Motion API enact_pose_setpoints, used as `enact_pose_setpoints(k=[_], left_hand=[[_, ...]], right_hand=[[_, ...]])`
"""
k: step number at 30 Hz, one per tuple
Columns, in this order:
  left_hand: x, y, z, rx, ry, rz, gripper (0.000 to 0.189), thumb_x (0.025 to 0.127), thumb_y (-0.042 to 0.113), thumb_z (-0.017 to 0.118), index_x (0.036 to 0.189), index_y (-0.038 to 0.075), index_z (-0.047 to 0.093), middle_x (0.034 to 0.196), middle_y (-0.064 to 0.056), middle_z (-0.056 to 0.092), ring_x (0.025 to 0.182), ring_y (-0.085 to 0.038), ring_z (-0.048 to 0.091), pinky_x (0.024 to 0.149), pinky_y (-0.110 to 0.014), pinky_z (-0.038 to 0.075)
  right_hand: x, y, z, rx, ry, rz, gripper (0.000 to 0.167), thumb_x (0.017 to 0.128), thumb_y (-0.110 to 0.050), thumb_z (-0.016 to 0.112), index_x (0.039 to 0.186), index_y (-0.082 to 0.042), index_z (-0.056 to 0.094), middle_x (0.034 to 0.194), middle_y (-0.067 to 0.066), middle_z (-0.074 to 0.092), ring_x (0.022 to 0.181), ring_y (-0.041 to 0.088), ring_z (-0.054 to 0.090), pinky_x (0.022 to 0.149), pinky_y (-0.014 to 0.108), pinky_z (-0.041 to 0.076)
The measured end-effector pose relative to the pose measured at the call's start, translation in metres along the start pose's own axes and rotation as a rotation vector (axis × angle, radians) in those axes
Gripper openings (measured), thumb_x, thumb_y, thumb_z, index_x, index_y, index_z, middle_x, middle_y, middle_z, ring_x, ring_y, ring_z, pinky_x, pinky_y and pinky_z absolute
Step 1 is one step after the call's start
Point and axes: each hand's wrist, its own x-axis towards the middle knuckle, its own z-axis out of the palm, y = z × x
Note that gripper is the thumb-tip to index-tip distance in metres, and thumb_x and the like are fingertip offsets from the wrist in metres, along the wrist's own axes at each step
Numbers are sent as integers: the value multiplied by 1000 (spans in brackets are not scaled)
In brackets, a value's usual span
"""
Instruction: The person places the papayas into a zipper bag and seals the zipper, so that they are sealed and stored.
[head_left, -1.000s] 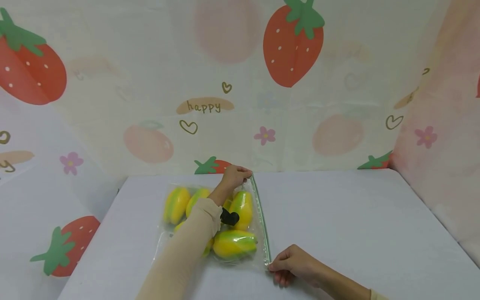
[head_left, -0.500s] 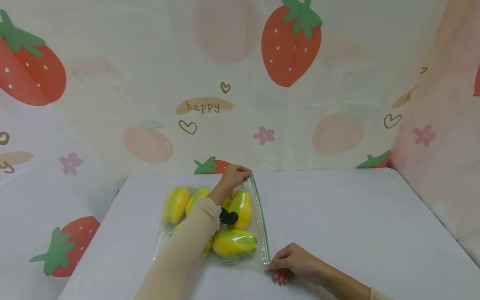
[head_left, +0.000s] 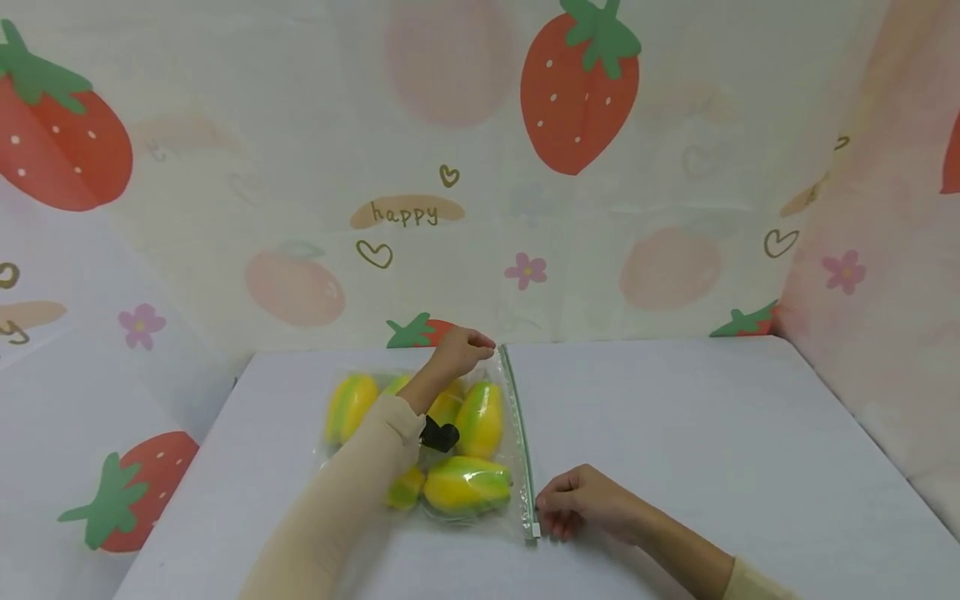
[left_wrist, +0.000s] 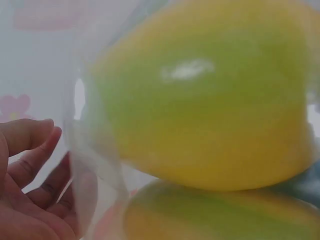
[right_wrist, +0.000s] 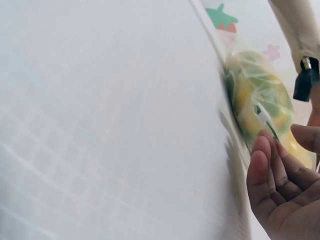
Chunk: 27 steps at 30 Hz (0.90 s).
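A clear zip bag (head_left: 516,492) lies flat on the table, holding several yellow-and-green fruits (head_left: 467,485) shaped like papayas. Its green zip strip (head_left: 517,417) runs along the right side, with a white slider (head_left: 536,530) at the near end. My left hand (head_left: 459,354) is at the far corner by the strip; in the left wrist view its fingers (left_wrist: 30,172) are loosely bent beside the plastic, holding nothing. My right hand (head_left: 585,504) is just right of the slider. The right wrist view shows its fingers (right_wrist: 260,170) relaxed, thumb apart, near the slider.
The white tabletop (head_left: 675,417) extends to the right of the bag. Behind it hangs a backdrop (head_left: 585,300) printed with strawberries. The left sleeve (head_left: 337,492) and a black wrist camera (head_left: 439,435) cover part of the bag.
Both hands have let go of the zip strip's ends. My left hand has shifted slightly left, and my right hand slightly away from me, leaving the white slider in sight.
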Motion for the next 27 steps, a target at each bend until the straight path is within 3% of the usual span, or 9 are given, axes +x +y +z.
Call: enact_pose_setpoints(k=[7, 15, 18, 23, 27], left_hand=[[-15, -3, -6, -62, -6, 18, 31, 98, 21, 57, 122, 3, 65, 127, -13, 63, 121, -32, 54, 108, -46, 42], [-45, -23, -14, -74, 37, -14, 29, 98, 22, 58, 119, 3, 67, 123, -12, 65, 113, -28, 57, 103, -43, 46], [-57, -29, -15, -95, 68, 7, 28, 98, 21, 58, 117, 3, 67, 121, -12, 67, 112, -27, 59, 101, -43, 48], [-75, -37, -18, -146, 118, 26, 28, 97, 20, 58, 118, 4, 67, 121, -11, 68, 112, -28, 60, 102, -44, 48], [-89, -45, -23, -111, 175, 20, 28, 97, 23, 58, 119, 7, 67, 120, -9, 68, 112, -26, 60, 101, -44, 48]], right_hand=[[9, -4, -6, -19, 23, -14, 27, 92, -16, 62, 100, 9, 68, 72, 1, 67, 63, 12, 60, 60, 24, 52], [21, -9, -16, -37, 61, -41, 29, 92, -13, 59, 104, 11, 67, 72, 1, 66, 63, 12, 61, 60, 24, 54], [23, -9, -22, -73, 78, -42, 30, 93, -17, 60, 106, 10, 68, 73, 1, 66, 65, 13, 62, 63, 26, 55], [24, -15, -40, -201, 184, -45, 34, 94, -25, 62, 108, 5, 68, 82, 4, 69, 73, 15, 63, 68, 29, 55], [23, -20, -52, -275, 289, -64, 34, 94, -24, 62, 109, 6, 67, 88, 11, 71, 74, 15, 63, 68, 28, 54]])
